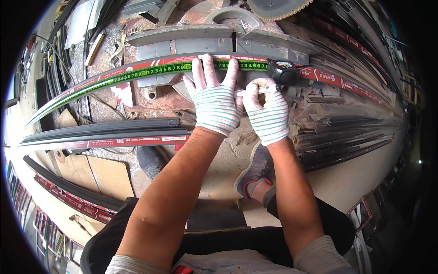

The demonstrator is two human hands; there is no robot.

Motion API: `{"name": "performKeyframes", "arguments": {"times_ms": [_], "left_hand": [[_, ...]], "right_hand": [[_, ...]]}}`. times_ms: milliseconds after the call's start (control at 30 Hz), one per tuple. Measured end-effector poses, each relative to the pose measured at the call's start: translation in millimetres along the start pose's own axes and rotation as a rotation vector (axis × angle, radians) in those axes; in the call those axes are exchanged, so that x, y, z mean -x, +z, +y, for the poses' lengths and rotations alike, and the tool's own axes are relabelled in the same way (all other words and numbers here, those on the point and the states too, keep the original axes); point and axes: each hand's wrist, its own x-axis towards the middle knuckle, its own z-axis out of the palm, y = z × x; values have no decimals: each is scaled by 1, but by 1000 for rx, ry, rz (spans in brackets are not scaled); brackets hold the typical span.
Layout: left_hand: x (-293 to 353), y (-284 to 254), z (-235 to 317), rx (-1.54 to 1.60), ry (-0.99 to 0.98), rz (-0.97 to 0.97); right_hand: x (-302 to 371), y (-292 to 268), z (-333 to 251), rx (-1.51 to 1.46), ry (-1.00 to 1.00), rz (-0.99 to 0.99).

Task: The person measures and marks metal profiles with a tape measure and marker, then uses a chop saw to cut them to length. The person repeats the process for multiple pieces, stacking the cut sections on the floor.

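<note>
My left hand [213,102], in a white glove with green stripes, lies with its fingers spread over a green tape measure blade [159,70]. The fingertips press the blade against a long metal profile [125,68] covered in red film. The black tape case [284,73] rests on the profile, right of that hand. Just below the case, my right hand [268,116], gloved alike, is closed around a white marker pen [269,89] with a dark end. The pen's tip is near my left thumb and partly hidden by the right fingers.
The profile lies across a grey metal saw fence [182,34], with a toothed circular blade [278,6] at the top. Dark profiles [105,130] lie at left, and stacked strips [346,137] at right. Cardboard [109,176] and my shoes [251,171] are on the floor below.
</note>
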Motion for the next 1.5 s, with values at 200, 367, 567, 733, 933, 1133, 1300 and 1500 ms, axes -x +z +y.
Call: {"name": "performKeyframes", "arguments": {"times_ms": [200,367,567,733,933,1133,1300,1500], "left_hand": [[0,-2,0,10,7,18],[0,-1,0,-9,-1,9],[0,-4,0,-10,-6,-26],[-2,1,1,-21,-26,22],[-5,0,2,-7,-50,14],[-4,0,1,17,-45,11],[-5,3,3,-7,-51,18],[-5,-7,4,23,-57,-26]], "right_hand": [[-6,-10,3,-225,44,-168],[-11,-17,10,-283,87,-352],[-14,-15,1,-264,272,-397],[-6,-4,-5,-285,271,-247],[-6,-1,0,-346,243,-259],[-12,-3,12,-331,217,-366],[-8,8,21,-229,206,-194],[-44,-39,-29,-431,243,129]]}}
